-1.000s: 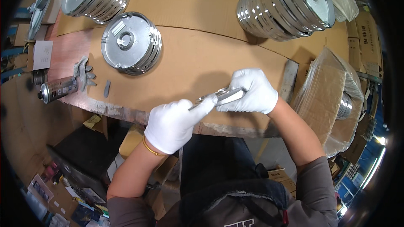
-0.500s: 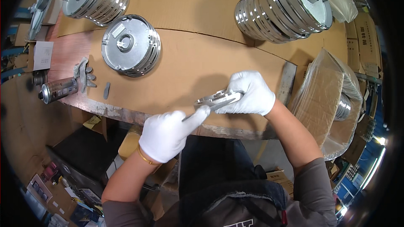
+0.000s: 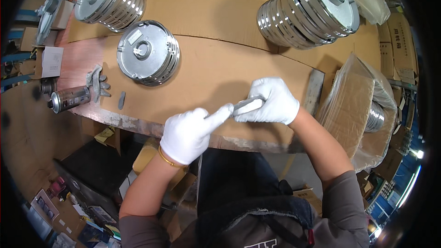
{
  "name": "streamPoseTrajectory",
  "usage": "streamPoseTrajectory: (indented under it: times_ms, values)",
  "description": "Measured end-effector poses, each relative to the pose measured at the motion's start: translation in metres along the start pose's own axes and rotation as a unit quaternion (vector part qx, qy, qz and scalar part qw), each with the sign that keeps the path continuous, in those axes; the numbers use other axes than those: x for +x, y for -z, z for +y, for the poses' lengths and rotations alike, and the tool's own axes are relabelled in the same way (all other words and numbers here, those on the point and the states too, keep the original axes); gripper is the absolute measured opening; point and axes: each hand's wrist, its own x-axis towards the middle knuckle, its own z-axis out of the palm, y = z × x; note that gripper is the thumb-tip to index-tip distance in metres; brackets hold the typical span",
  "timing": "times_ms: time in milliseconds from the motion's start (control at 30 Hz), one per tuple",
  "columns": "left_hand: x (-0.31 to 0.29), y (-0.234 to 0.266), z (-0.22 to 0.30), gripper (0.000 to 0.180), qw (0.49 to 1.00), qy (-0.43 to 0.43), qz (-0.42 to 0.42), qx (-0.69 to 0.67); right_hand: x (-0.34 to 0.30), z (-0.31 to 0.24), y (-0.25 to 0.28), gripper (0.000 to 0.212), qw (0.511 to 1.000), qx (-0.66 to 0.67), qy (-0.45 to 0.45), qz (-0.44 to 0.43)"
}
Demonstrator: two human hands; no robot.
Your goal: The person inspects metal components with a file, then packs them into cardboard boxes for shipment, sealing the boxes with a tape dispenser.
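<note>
A round cast-metal cover (image 3: 247, 104) is turned nearly edge-on above the table's near edge, so its faces are mostly out of sight. Closed around its right end is my white-gloved right hand (image 3: 271, 102), thumb below and fingers above. My left hand (image 3: 188, 133), also gloved in white, closes at the cover's left end with the index finger stretched along it. Whether a thin tool lies in the left fingers cannot be made out. Beyond my hands, a short stack of similar covers (image 3: 148, 53) rests on the cardboard sheet (image 3: 211, 78).
Taller cover stacks stand at the far left (image 3: 110, 2) and far right (image 3: 308, 11). Left lie a spray can (image 3: 70, 98), a grey glove (image 3: 97, 82) and a small grey strip (image 3: 121, 100). A plastic-lined carton (image 3: 351, 105) stands right of the table's metal edge (image 3: 313, 89).
The cover has tilted from showing its ribbed side to nearly edge-on. My left hand has moved slightly right and up; the right hand stays almost in place. The view has shifted a little.
</note>
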Motion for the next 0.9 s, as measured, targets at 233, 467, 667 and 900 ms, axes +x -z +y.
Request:
streamPoseTrajectory:
  times_ms: [233,467,667,900]
  values:
    - [-0.015,-0.012,-0.007,0.048,0.989,0.039,0.086,-0.115,-0.004,0.003,-0.003,0.041,0.998,0.050,-0.004,0.030]
    - [-0.003,0.000,-0.001,0.045,0.997,0.016,-0.017,-0.073,-0.004,0.003,-0.004,0.043,0.999,0.033,0.011,0.022]
    - [-0.010,0.003,-0.003,0.044,0.999,-0.008,-0.045,-0.006,-0.006,0.000,-0.002,0.044,0.998,-0.059,0.034,0.000]
    - [0.002,-0.007,-0.001,0.043,0.999,-0.021,0.016,-0.027,-0.006,-0.001,-0.006,0.044,0.999,-0.021,0.012,0.027]
